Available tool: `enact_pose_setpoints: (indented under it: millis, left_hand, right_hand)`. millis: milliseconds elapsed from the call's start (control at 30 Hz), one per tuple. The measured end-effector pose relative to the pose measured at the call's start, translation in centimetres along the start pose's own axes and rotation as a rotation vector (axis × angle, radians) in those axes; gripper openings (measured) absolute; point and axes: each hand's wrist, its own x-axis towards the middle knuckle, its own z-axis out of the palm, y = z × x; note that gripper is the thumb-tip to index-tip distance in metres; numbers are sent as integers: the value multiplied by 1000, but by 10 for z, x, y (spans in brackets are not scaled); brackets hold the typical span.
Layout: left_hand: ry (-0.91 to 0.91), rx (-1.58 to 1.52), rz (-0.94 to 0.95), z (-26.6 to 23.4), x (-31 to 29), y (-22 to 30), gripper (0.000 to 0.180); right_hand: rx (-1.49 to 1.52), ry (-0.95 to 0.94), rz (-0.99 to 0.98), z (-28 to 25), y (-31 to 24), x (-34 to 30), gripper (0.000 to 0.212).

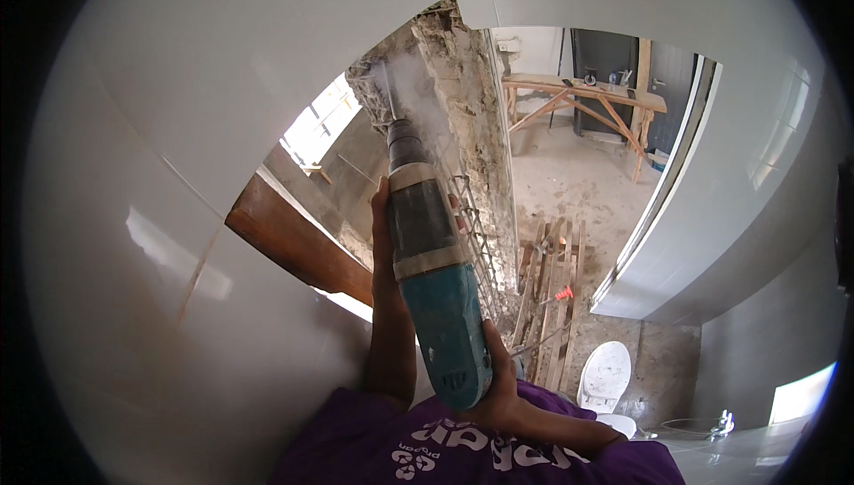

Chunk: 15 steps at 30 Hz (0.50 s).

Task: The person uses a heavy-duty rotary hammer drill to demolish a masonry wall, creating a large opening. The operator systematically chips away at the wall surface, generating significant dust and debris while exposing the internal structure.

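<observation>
A teal and black rotary hammer (pixel 440 312) fills the middle of the view, pointing up and away from me. Its thin metal bit (pixel 389 94) meets the rough broken edge of the concrete (pixel 363 76), and pale dust hangs around it. My left hand (pixel 382 214) is closed against the left side of the tool's front body, its fingers partly hidden behind it. At the rear end my right hand (pixel 495 387) grips the tool from the right; the handle itself is mostly out of sight.
Exposed steel reinforcement (pixel 476 227) runs down beside the broken concrete post (pixel 467 94). A brown wooden board (pixel 298 236) sits in the opening at left. Below are wooden planks (pixel 556 298) and a white toilet (pixel 606 371). A wooden trestle table (pixel 587 91) stands beyond the doorway.
</observation>
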Motion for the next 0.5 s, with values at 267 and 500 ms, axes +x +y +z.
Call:
enact_pose_setpoints:
  millis: [267, 500]
  left_hand:
    - [144, -25, 24, 23, 0, -7, 67]
    - [-17, -73, -42, -2, 2, 13, 77]
  right_hand:
    - [-36, 16, 11, 5, 4, 6, 115]
    - [-69, -78, 70, 18, 9, 10, 111]
